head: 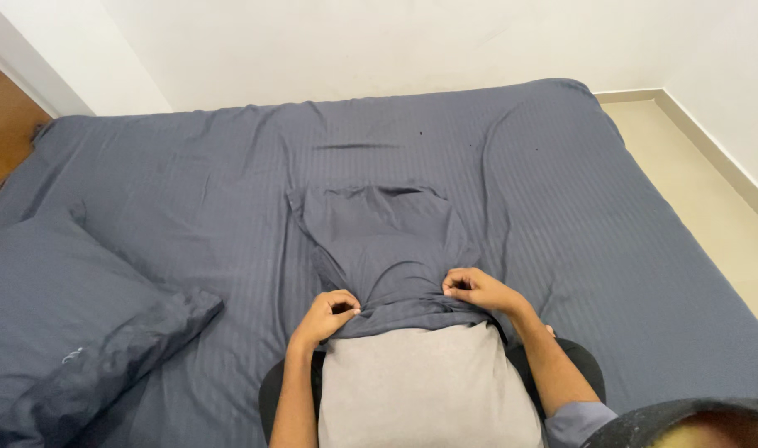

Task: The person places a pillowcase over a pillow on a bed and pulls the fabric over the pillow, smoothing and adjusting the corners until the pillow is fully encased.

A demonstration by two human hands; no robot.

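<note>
**Both hands pinched shut on pillowcase opening**

The left hand [327,315] is closed, fingers curled and clamped on the near left edge of the dark grey pillowcase [383,236]. The right hand [477,290] is likewise closed, thumb and fingers pinching the near right edge. The fabric bunches between the two grips. The pillowcase lies flat on the grey striped bedsheet [611,232], its long axis running away from the person toward the wall [379,41], its open end nearest the body. A light grey pillow [428,390] sits against that opening. A second pillow [55,307] rests well apart at left.
</note>
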